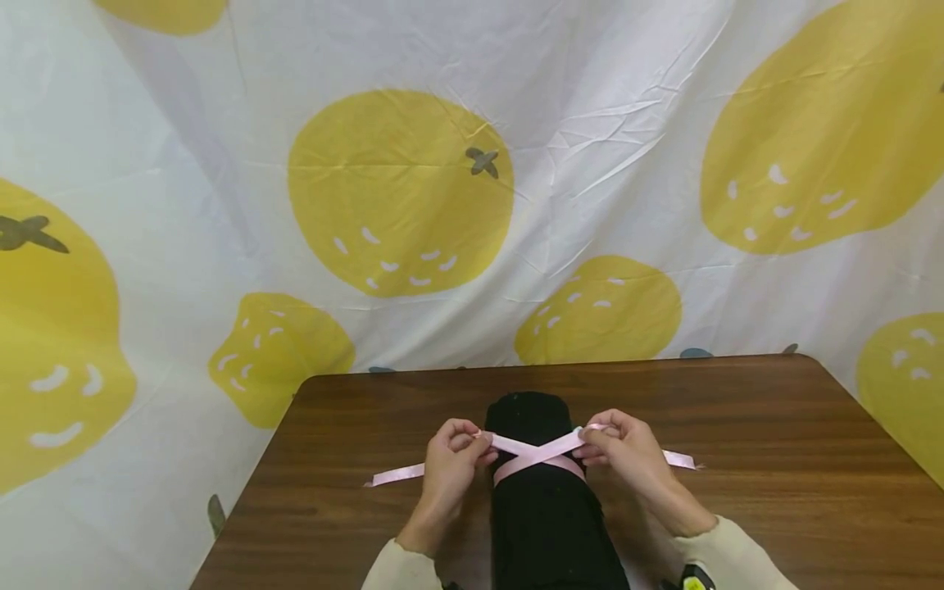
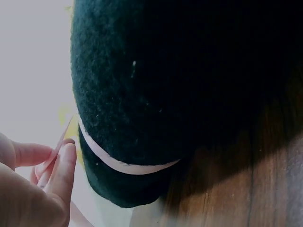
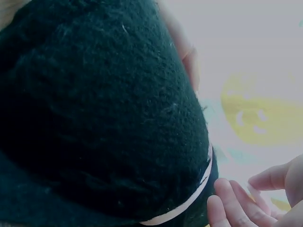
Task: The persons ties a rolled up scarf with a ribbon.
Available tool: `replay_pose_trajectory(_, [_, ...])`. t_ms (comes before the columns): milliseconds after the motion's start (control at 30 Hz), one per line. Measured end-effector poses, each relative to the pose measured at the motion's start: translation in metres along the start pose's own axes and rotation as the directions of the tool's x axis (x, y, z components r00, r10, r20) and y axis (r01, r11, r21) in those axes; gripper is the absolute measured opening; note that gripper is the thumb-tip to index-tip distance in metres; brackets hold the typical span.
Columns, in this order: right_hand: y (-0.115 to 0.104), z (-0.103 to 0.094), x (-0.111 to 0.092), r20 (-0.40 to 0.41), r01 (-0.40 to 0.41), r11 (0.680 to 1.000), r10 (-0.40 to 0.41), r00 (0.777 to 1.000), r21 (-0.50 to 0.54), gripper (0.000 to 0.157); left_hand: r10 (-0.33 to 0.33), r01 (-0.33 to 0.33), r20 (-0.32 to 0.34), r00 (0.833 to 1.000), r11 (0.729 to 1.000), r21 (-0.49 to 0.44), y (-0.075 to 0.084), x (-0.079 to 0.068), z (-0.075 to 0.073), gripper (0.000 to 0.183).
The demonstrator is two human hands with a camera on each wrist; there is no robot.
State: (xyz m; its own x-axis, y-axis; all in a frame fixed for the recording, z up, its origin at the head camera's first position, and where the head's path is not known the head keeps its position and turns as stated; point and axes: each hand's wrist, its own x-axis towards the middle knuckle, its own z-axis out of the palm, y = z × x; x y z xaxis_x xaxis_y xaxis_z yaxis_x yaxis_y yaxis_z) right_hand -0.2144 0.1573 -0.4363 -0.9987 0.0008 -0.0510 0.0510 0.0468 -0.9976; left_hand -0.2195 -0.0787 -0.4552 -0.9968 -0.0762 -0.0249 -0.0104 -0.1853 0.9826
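Note:
A long black fabric-covered form (image 1: 549,524) lies on the table, pointing away from me. Round its far part runs a pink ribbon (image 1: 506,469), whose two ends cross in an X on top. My left hand (image 1: 451,463) pinches one end between thumb and fingers, left of the crossing. On the other side my right hand (image 1: 627,455) pinches the other end. Loose tails stick out beyond both hands. In the left wrist view the ribbon (image 2: 128,168) wraps the dark fuzzy side; the right wrist view shows the ribbon band (image 3: 184,205) beside the right fingers (image 3: 229,201).
The brown wood-grain table (image 1: 774,459) extends to both sides and behind the form. A white cloth (image 1: 590,188) printed with yellow fruit hangs beyond its far edge. Near the right sleeve a dark wrist device (image 1: 696,578) shows at the bottom.

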Motion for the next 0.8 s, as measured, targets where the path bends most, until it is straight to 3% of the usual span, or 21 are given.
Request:
replay_pose_trajectory(167, [0.000,0.004,0.000,-0.020,0.035,0.999,-0.034,0.999,0.042,0.018,0.009,-0.008,0.008,1.000,0.996,-0.091,-0.002,-0.001,0.004,0.024])
replay_pose_trajectory(467, [-0.001,0.009,0.000,0.010,0.100,0.950,-0.108,0.994,0.297,0.022,0.009,-0.006,0.013,1.000,0.980,-0.197,-0.001,-0.001,0.008,0.025])
replay_pose_trajectory(600, [-0.003,0.013,0.000,0.018,0.063,0.937,-0.073,0.997,0.343,0.029,0.007,-0.003,0.021,1.000,0.980,-0.197,0.000,-0.001,0.008,0.027])
replay_pose_trajectory(800, [-0.005,0.018,0.001,0.001,0.036,0.942,-0.038,0.999,0.333,0.038,0.022,-0.018,0.029,0.999,0.993,-0.118,0.000,-0.002,0.007,0.029])
